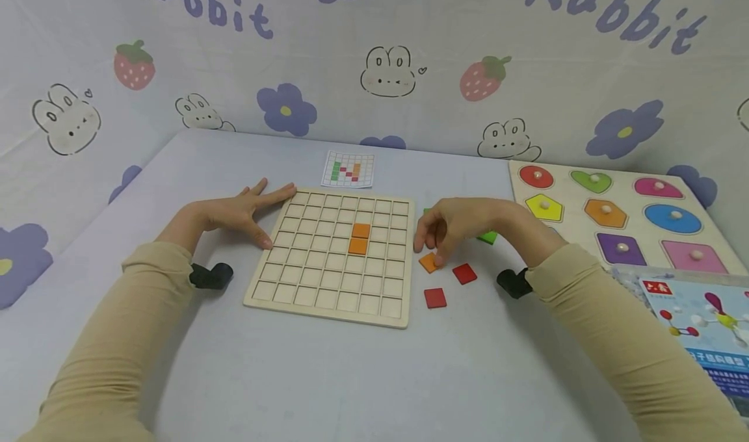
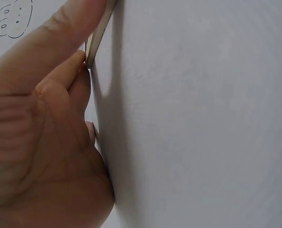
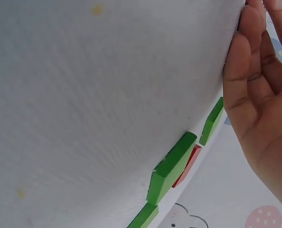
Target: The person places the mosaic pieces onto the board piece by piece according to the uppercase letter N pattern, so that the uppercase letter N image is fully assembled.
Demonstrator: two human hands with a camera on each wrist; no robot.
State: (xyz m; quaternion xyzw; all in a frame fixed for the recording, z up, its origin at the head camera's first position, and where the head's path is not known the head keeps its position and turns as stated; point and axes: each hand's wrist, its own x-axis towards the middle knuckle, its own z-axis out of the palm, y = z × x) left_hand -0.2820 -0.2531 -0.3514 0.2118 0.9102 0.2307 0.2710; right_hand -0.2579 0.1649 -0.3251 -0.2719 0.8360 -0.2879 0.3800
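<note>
A pale wooden grid board (image 1: 326,298) lies on the table, two orange square tiles (image 1: 358,246) set one above the other in its cells. With fingers spread, my left hand (image 1: 231,211) rests along its left edge; the thumb and a fingertip are right at the rim. To the right of the board, my right hand (image 1: 459,224) bends down over a loose orange tile (image 1: 429,262), thumb tip at its corner. Close by lie two red tiles (image 1: 435,298). Green tiles (image 1: 487,238) are partly hidden behind this hand; the right wrist view shows several green tiles (image 3: 172,166) and a red one.
Behind the board lies a small card (image 1: 348,169) with a pattern of green, red and orange squares. At the right are a knobbed shape puzzle (image 1: 570,224) and a box with molecule pictures (image 1: 702,325). A printed curtain (image 1: 439,32) hangs along the back.
</note>
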